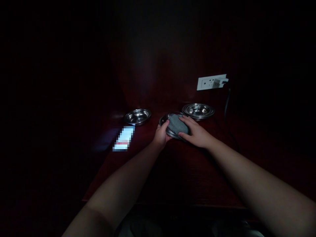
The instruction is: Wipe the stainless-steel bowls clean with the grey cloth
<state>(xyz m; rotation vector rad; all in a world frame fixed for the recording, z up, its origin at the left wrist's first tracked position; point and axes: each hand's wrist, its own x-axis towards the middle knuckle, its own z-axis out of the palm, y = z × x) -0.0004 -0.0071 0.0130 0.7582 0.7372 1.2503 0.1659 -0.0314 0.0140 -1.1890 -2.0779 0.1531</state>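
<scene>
My left hand (161,135) grips the near left rim of a shiny steel dish (170,133), thumb on top and fingers underneath. A grey cloth (177,124) with a fine ribbed texture lies over the dish and covers much of its inside. From the right, my right hand (195,131) holds the cloth against the dish, its fingers along the far edge and its thumb on the near side. Behind my right hand sits a stack of similar steel dishes (198,112). Another steel dish (137,117) rests to the left, apart from both hands.
A lit phone (124,138), its screen blurred out, lies left of my left forearm. On the back wall is a white socket panel (206,83) with a plug (221,81) and a dark cable (227,103) hanging down. The dark red table (197,177) fades into shadow.
</scene>
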